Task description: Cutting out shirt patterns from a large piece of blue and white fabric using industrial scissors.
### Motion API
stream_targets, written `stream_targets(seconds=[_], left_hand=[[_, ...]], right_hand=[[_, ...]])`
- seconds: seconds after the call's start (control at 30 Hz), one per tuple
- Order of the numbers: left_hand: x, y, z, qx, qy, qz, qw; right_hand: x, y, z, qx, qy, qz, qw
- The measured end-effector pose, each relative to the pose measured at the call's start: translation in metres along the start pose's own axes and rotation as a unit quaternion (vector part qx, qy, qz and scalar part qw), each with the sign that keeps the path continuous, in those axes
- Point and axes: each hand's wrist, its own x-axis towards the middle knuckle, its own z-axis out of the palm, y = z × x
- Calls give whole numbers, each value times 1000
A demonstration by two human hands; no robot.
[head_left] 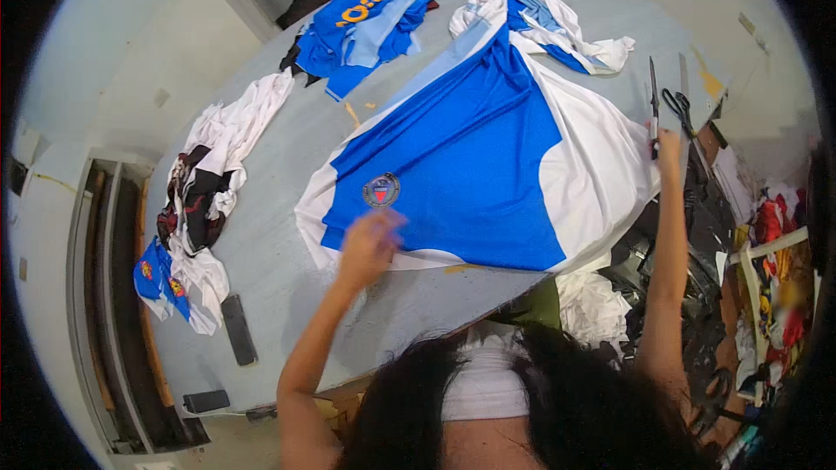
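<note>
A large blue-and-white fabric piece [461,183] with a round printed emblem [380,190] lies spread in front of me. My left hand [370,246] is over its near left edge, just below the emblem. Motion smears those fingers, so I cannot tell whether they touch the cloth. At the fabric's right edge, my right hand [667,146] is closed around the lower end of a slim, long-bladed cutting tool [653,97], which points away from me. Whether it is a knife or closed shears is unclear. Black-handled scissors [677,108] lie just beyond that hand.
Blue garments with orange lettering [361,22] lie at the back, beside more blue-and-white cloth [557,17]. White and dark fabrics [205,183] run along the left. A dark phone-like slab [238,329] lies near the left edge. Black plastic [697,218] and colourful scraps [775,252] crowd the right.
</note>
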Motion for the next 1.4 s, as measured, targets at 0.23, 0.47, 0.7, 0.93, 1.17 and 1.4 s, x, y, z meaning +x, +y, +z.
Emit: stream_targets(seconds=[0.23,0.47,0.7,0.93,1.17,1.4], left_hand=[[-29,24,22,90,-31,-108,990],[-19,-36,-17,-57,-104,-46,992],[-28,31,-62,-139,-381,-123,906],[94,18,-35,-67,-367,-90,923],[325,-35,123,-104,-121,22,987],[417,-179,157,20,23,-159,987]], right_hand=[[-159,-71,100,310,-10,46,949],[-110,-69,172,432,-149,17,890],[-55,-83,210,457,-88,-3,885],[-48,-72,202,440,-149,4,886],[-72,-60,181,434,-64,21,898],[-88,-75,171,449,-114,78,883]])
